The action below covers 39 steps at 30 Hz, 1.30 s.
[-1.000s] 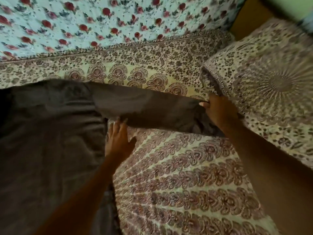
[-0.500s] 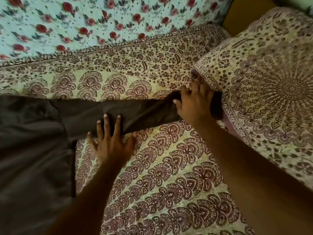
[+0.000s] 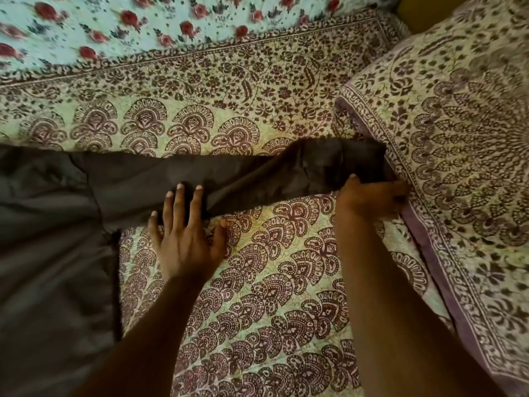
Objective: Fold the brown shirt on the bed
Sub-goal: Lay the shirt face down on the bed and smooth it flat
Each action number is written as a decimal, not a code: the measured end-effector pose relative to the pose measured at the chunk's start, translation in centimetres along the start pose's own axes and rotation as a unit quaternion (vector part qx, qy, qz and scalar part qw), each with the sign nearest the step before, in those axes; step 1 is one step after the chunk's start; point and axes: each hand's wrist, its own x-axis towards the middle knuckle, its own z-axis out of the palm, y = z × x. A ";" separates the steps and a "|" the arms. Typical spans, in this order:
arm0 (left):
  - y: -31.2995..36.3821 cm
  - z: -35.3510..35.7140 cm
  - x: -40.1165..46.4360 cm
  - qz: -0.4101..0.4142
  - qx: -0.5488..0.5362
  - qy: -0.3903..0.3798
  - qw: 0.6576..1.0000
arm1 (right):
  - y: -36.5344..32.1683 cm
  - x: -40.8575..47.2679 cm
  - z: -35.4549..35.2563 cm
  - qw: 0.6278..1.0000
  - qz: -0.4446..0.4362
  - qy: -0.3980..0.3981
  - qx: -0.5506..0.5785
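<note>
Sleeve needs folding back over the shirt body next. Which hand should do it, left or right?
Right. The right hand already grips the sleeve at its cuff end beside the pillow. The left hand lies flat at mid-sleeve, likely better as the anchor for the fold.

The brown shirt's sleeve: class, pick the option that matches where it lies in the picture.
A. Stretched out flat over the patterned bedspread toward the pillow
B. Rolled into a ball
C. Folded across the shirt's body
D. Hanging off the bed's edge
A: the sleeve runs flat across the bedspread to the pillow, with the left hand lying flat on it and the right hand at its cuff end.
</note>
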 end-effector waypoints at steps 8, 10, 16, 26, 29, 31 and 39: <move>0.1 -0.9 -0.4 0.017 0.035 0.001 0.999 | 1.8 1.6 -4.7 0.987 -0.138 0.022 0.080; 0.3 -1.6 -0.4 0.039 0.043 0.005 0.998 | 2.3 2.5 -5.9 0.981 -0.180 0.041 0.057; 1.7 -1.8 2.7 0.049 -0.033 -0.110 0.992 | 4.9 3.0 -7.6 0.973 -0.220 0.057 0.034; 2.0 -0.4 2.8 0.048 -0.037 -0.175 0.983 | 4.4 -6.2 -3.7 0.891 -0.451 -0.030 -0.026; 1.1 -1.4 4.2 0.022 -0.062 -0.121 0.990 | 3.0 -9.7 0.6 0.776 -0.575 -0.217 -0.145; 0.1 -1.2 4.6 0.022 -0.009 -0.121 0.992 | 3.0 -10.6 2.4 0.692 -0.609 -0.301 -0.245; -0.3 -0.5 4.5 0.015 0.002 -0.172 0.985 | 6.9 -0.7 -2.3 0.709 -0.557 -0.195 -0.385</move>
